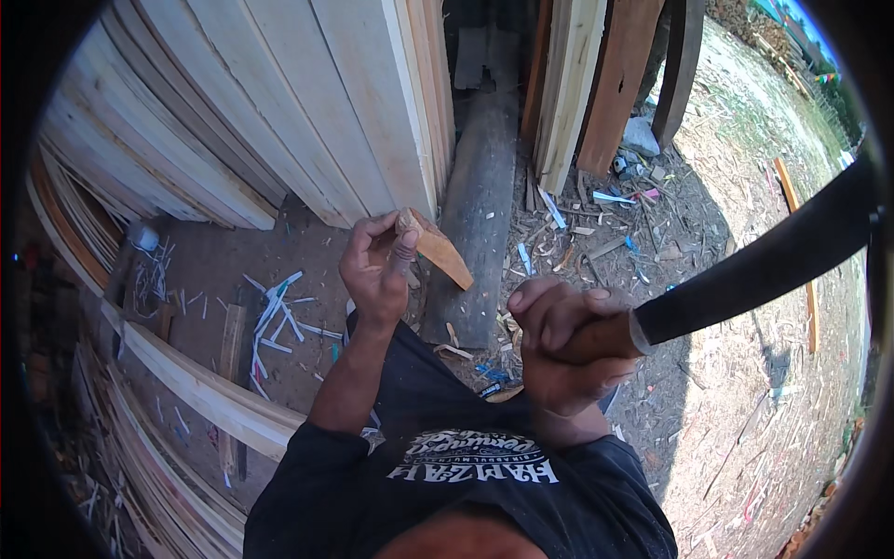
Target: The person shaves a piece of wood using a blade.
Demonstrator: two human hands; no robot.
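Between the thumb and fingers of my left hand (377, 265) is a short piece of wood (441, 253), reddish brown with a pale cut face, tilted down to the right. My right hand (573, 340) is wrapped around the wooden handle of a machete (764, 256). Its broad dark blade points up and to the right, well apart from the wood piece. Beneath the wood piece, a worn grey plank (480, 205) runs away from me along the ground.
Tall pale boards (279, 93) lean at the far left, with more upright planks (570, 84) right of the grey plank. Long boards (200, 382) lie along my left side. Paper-like strips (273, 321) and wood chips litter the ground. Sunlit ground (745, 401) spreads to the right.
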